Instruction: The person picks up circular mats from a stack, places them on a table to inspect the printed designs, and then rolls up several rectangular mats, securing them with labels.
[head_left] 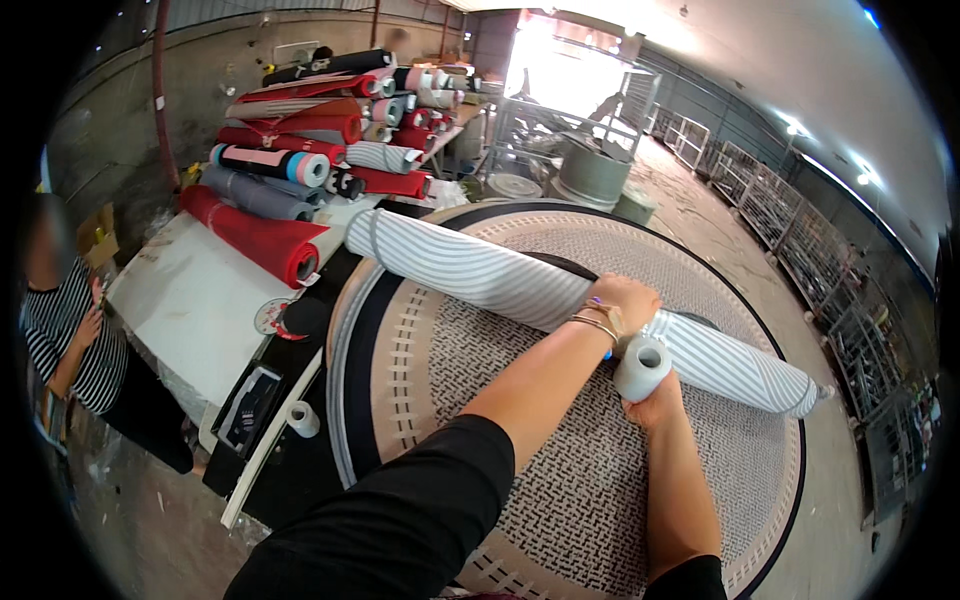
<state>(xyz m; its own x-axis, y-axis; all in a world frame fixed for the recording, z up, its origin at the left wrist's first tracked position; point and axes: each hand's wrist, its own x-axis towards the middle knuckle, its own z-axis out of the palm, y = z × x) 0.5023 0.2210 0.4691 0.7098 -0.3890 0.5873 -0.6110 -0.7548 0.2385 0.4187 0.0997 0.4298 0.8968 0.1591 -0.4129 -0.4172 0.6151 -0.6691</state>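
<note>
A grey-and-white striped rug, rolled into a long tube point(480, 274), lies across a stack of large round patterned rugs point(560, 430). My left hand point(628, 298) reaches over the tube near its middle and is closed on it; most of its fingertips are hidden. Just below it, my right hand point(658, 402) grips a roll of clear stretch film point(643, 368), its hollow core facing me. The film roll is close against the near side of the rolled rug. Bracelets circle my left wrist.
At the left, a white table point(190, 300) bears a red rolled rug point(250, 235) and a pile of others. A small white roll point(302, 419) stands near a tape dispenser point(285, 318). A person in a striped top point(70, 330) stands far left. Wire cages point(800, 240) line the right.
</note>
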